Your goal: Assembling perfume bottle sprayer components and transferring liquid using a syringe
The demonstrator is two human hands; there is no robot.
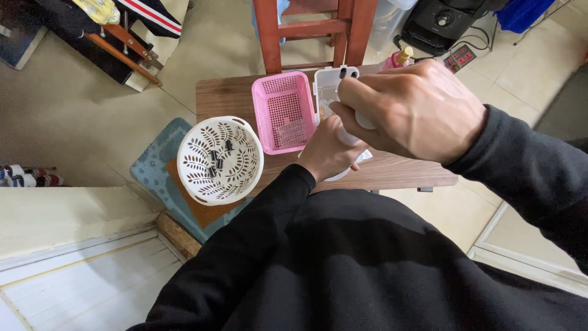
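Both hands meet over the table's (pixel 233 98) near edge: left hand (pixel 327 153) and right hand (pixel 410 110) curl around a white object (pixel 362 121). Pink basket (pixel 283 111) and white leaf-patterned bowl (pixel 219 159) sit left.

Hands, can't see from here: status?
Left hand and right hand together gripping a white object. Clear box beneath. Nothing in the way.

Setting: a lived-in room of a home.
Floor: beige tiles, with a blue mat (pixel 160 160) at 9 o'clock.
Furniture: small wooden table (pixel 226 101) at centre; red wooden chair (pixel 312 27) at 12 o'clock.
Household items: pink basket (pixel 283 110) and white patterned bowl (pixel 219 159) on the table.
Clutter: power strip (pixel 460 58) at 1 o'clock; shoes (pixel 27 176) at 9 o'clock.
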